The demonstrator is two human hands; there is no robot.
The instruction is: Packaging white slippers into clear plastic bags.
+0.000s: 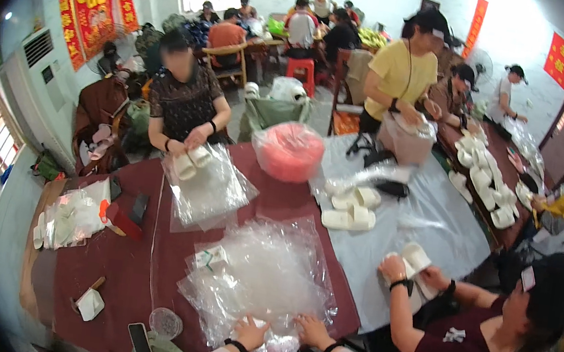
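My left hand (251, 333) rests on the near edge of a spread pile of clear plastic bags (259, 266), its fingers apart. A little to the right my right hand (313, 332) lies on the same pile with fingers stretched out. Between and just below the hands is a pale pinkish bundle (277, 346) under shiny plastic; what it is I cannot make out. A small white card with a green mark (212, 258) lies on the pile's left part.
Left on the maroon table (105, 274) are a phone (141, 343), a clear round container (166, 323), a red box (123, 220) and bagged items (77, 220). Co-workers handle white slippers (415, 259) at right and across. A pink plastic-wrapped bundle (288, 150) stands at the back.
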